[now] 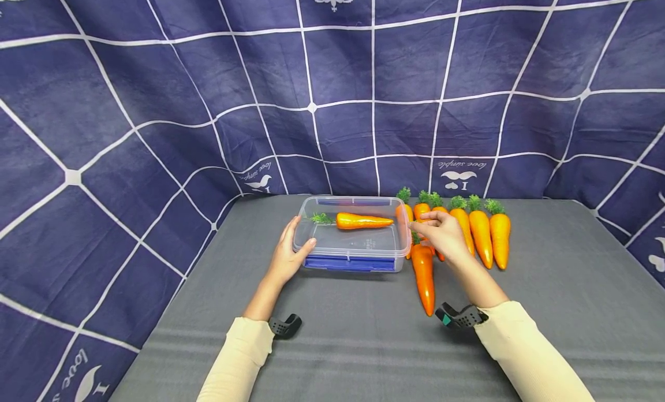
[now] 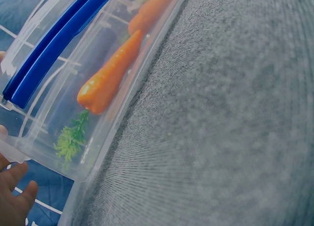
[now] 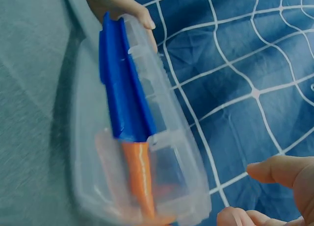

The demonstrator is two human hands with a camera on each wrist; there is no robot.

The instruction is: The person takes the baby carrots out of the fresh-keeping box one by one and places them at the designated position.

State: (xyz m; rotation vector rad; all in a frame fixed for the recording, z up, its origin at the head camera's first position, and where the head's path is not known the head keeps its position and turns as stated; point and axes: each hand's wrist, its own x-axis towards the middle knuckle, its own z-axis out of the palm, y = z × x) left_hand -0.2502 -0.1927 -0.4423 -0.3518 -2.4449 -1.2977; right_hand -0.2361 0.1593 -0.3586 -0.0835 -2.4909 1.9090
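Note:
A clear plastic box (image 1: 353, 246) with a blue latch (image 1: 349, 263) stands on the grey cloth. One orange carrot (image 1: 363, 221) with a green top lies inside it, the top toward the left. My left hand (image 1: 287, 255) holds the box's left end, thumb at the front corner and fingers along the side. Past the right end, my right hand (image 1: 441, 234) is over the carrots, thumb and fingers apart in the right wrist view. Its fingertips are close to the leafy top of a darker orange carrot (image 1: 424, 278), which points toward me.
Several more carrots (image 1: 481, 237) with green tops are lined up right of the box, some partly hidden by the right hand. A blue curtain with white lines (image 1: 343, 130) hangs behind the grey cloth surface (image 1: 353, 332) and along its left side.

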